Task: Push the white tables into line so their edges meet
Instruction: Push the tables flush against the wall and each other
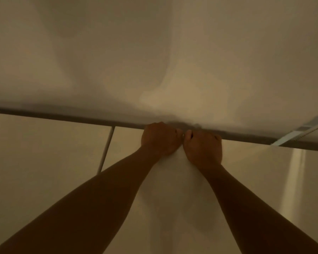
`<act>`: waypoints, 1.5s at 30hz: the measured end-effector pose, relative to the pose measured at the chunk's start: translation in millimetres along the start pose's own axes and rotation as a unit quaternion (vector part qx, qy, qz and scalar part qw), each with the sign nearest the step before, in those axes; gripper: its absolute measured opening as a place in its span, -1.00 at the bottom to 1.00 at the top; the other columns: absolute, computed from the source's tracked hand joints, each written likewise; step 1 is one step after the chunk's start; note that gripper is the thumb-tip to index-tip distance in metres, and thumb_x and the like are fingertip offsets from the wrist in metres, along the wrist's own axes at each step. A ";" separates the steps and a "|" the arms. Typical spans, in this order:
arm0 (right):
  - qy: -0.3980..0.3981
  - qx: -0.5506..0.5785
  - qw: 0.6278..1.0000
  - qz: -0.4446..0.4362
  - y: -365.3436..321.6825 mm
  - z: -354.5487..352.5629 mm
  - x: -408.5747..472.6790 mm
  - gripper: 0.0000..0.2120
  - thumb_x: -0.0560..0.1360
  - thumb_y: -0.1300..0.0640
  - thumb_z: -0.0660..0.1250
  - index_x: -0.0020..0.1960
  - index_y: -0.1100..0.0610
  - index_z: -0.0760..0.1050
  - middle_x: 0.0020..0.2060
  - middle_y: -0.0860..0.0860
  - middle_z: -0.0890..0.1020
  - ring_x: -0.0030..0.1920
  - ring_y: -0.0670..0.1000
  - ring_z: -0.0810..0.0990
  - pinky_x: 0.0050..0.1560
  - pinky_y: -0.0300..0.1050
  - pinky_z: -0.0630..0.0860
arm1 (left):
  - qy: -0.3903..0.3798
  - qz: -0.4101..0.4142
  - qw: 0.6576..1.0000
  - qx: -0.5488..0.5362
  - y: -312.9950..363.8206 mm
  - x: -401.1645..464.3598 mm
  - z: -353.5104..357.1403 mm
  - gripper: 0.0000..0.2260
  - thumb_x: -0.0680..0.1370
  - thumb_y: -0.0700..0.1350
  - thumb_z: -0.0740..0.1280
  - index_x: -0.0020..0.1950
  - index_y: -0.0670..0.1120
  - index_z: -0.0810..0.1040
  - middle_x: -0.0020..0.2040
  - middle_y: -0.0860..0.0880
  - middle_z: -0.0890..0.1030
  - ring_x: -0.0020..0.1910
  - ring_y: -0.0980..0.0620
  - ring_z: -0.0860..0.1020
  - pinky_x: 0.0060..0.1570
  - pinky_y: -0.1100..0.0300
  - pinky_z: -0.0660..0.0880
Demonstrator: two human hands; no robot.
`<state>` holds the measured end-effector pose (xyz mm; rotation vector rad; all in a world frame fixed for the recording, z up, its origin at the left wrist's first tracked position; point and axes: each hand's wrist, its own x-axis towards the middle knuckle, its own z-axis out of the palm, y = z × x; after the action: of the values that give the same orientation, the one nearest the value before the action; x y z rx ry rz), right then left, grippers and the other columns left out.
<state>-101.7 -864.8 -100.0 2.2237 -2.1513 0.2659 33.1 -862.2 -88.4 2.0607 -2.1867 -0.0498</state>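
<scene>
Both hands, left hand (160,139) and right hand (203,148), gripped the white table (154,61) edge (fingers curled over); mid-push, probably needing steady, even pressure.

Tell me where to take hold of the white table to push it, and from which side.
Grip the white table at its near long edge, from the person's own side. That edge is straight, overhangs the floor and leaves room for fingers to curl over it, as the left hand and right hand do now, side by side, touching.
</scene>
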 end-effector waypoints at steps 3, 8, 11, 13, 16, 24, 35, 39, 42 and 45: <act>0.012 -0.011 1.000 -0.006 0.7 2.2 0.0 -0.51 0.59 -0.03 0.00 -0.26 0.12 0.59 -0.23 0.16 0.68 -0.13 0.23 0.65 0.07 0.07 0.40 | 0.012 0.014 1.000 -0.008 -0.7 -1.2 1.6 -0.51 0.66 0.17 0.03 -0.01 -0.03 0.70 0.01 -0.12 0.69 0.00 -0.17 0.63 -0.16 0.11 0.29; 0.026 0.001 1.000 -0.005 -2.2 -0.3 -1.8 -0.54 0.64 0.03 0.08 -0.20 0.21 0.63 -0.20 0.23 0.68 -0.08 0.26 0.64 0.14 0.08 0.38 | 0.029 0.044 0.999 -0.012 -6.1 -2.0 4.3 -0.56 0.67 0.13 0.05 0.06 -0.03 0.68 0.08 -0.14 0.68 0.06 -0.22 0.62 -0.13 0.05 0.33; 0.042 -0.003 0.999 -0.001 -5.3 1.5 -3.1 -0.52 0.63 0.05 0.07 -0.22 0.26 0.64 -0.21 0.27 0.68 -0.10 0.28 0.64 0.11 0.09 0.40 | 0.043 0.085 0.995 0.017 -9.4 -4.7 5.4 -0.60 0.69 0.09 0.05 0.09 -0.02 0.66 0.13 -0.12 0.67 0.11 -0.22 0.60 -0.04 0.03 0.42; 0.057 -0.005 0.998 0.000 -7.6 1.9 -7.0 -0.48 0.60 0.03 0.02 -0.26 0.27 0.63 -0.25 0.28 0.67 -0.14 0.29 0.64 0.08 0.09 0.42 | 0.045 0.103 0.993 0.020 -11.6 -6.0 4.7 -0.61 0.69 0.09 0.04 0.10 -0.01 0.64 0.14 -0.12 0.67 0.12 -0.22 0.60 -0.08 0.04 0.38; 0.070 -0.006 0.998 -0.007 -10.3 1.5 -11.7 -0.48 0.58 0.04 0.03 -0.29 0.29 0.61 -0.29 0.30 0.65 -0.18 0.31 0.64 0.04 0.10 0.45 | 0.040 0.120 0.992 0.031 -15.9 -9.2 3.5 -0.62 0.69 0.09 0.03 0.11 0.01 0.62 0.14 -0.10 0.66 0.12 -0.22 0.59 -0.12 0.04 0.30; 0.050 0.003 0.999 0.006 -12.2 -0.6 -19.0 -0.57 0.63 0.09 0.12 -0.22 0.29 0.62 -0.22 0.29 0.66 -0.10 0.31 0.64 0.07 0.10 0.42 | 0.015 0.111 0.993 0.031 -18.6 -15.3 3.6 -0.60 0.69 0.08 0.00 0.14 0.03 0.62 0.18 -0.08 0.64 0.15 -0.19 0.59 -0.09 0.04 0.34; 0.045 0.015 0.999 0.010 -18.9 7.2 -29.9 -0.44 0.59 -0.02 -0.07 -0.02 0.28 0.63 -0.02 0.27 0.62 0.10 0.32 0.53 0.32 0.20 0.35 | 0.053 0.083 0.995 -0.027 -21.0 -24.6 14.5 -0.59 0.69 0.09 0.01 -0.11 -0.01 0.58 -0.06 -0.07 0.68 -0.06 -0.15 0.59 -0.18 0.07 0.27; 0.012 0.033 0.999 -0.007 -31.1 5.9 -46.2 -0.40 0.60 -0.07 -0.11 0.41 0.24 0.43 0.37 0.21 0.48 0.43 0.28 0.34 0.53 0.20 0.07 | 0.022 0.070 0.996 -0.059 -30.4 -47.8 12.8 -0.57 0.70 0.09 -0.02 0.41 0.00 0.49 0.41 -0.07 0.52 0.39 -0.13 0.43 0.37 -0.04 0.29; 0.004 0.043 0.999 -0.025 -38.7 4.5 -60.8 -0.48 0.67 0.01 -0.01 0.54 0.24 0.24 0.51 0.19 0.32 0.55 0.25 0.18 0.55 0.18 0.03 | 0.002 0.063 0.997 -0.046 -35.2 -69.7 9.5 -0.52 0.71 0.10 -0.09 0.63 0.05 0.17 0.64 -0.06 0.17 0.62 -0.13 0.06 0.58 -0.09 0.01; -0.012 0.045 0.998 -0.052 -41.8 1.5 -78.9 -0.47 0.67 0.02 0.01 0.58 0.24 0.15 0.57 0.18 0.22 0.58 0.23 0.10 0.56 0.17 0.03 | -0.015 0.042 0.998 -0.039 -35.2 -94.0 3.4 -0.50 0.71 0.13 -0.14 0.65 0.06 0.07 0.67 -0.08 0.04 0.64 -0.13 -0.07 0.60 -0.10 -0.10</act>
<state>-62.0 -785.3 -109.2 2.3907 -2.0660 0.3394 72.7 -771.1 -103.1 1.9373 -2.2484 -0.1554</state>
